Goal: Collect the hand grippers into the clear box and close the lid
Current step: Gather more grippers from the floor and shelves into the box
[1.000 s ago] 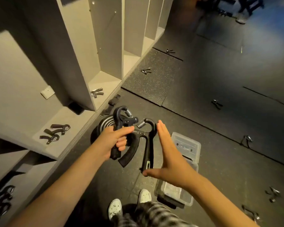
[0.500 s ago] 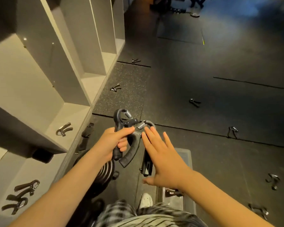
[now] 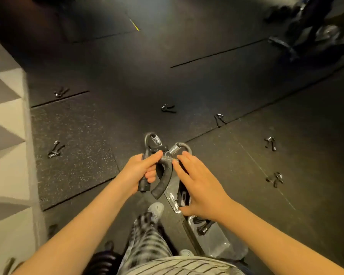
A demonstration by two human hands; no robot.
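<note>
The floor (image 3: 187, 76) is dark rubber matting, seamed into big panels. At the far left edge I see pale shelving (image 3: 6, 116), and beside it a speckled mat (image 3: 72, 151) with one loose gripper (image 3: 55, 149) lying on it. Another loose gripper (image 3: 61, 92) lies farther off, just beyond the mat's seam.

In the middle, the left hand (image 3: 138, 172) curls its fingers round one handle of a black hand gripper (image 3: 161, 175), thumb laid along the top by the spring. Its spring end crosses that of a second hand gripper (image 3: 180, 149). The right hand (image 3: 199, 187) lies flat against this one, fingers straight and slightly fanned, and hides most of its handles.

Near me, below the hands, are a white shoe (image 3: 156, 210) and a checked trouser leg (image 3: 147, 241). The clear box (image 3: 222, 245) sits on the floor under the right wrist with dark grippers (image 3: 202, 225) inside. The forearm covers part of it.

Right of centre, four more grippers are scattered on the floor (image 3: 168, 108) (image 3: 219, 120) (image 3: 270, 143) (image 3: 275, 179). At the far right is blurred dark equipment (image 3: 310, 32).
</note>
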